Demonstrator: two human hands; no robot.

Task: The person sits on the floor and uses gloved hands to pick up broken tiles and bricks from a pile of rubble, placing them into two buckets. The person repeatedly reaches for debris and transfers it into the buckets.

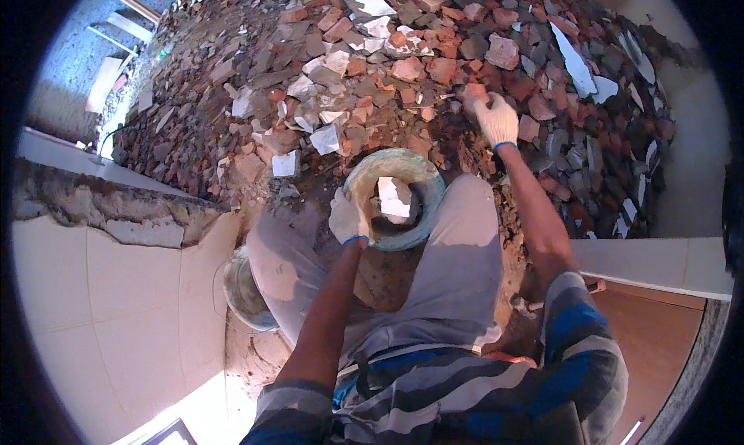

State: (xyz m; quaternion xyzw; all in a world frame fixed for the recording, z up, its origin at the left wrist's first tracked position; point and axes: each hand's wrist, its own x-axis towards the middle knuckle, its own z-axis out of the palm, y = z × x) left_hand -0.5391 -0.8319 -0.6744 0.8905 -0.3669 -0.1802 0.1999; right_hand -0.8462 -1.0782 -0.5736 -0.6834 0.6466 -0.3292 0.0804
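Observation:
A round, mortar-stained pan [434,193] stands on the ground between my knees, with a pale broken chunk [394,199] lying in it. My left hand [346,219], in a whitish knitted glove with a blue cuff, grips the pan's left rim; some of its fingers are hard to make out. Out to the right, at the near edge of a big rubble heap [442,70], my right hand [497,121] wears a matching glove. Its fingers are closed around a reddish brick piece [474,95].
Broken brick, grey lumps and white tile shards fill the far side. A second stained pan [252,294] leans by my left knee. A tiled low wall [132,290] stands to the left. An orange-tipped tool [595,287] lies right of my elbow, near a brown panel [651,344].

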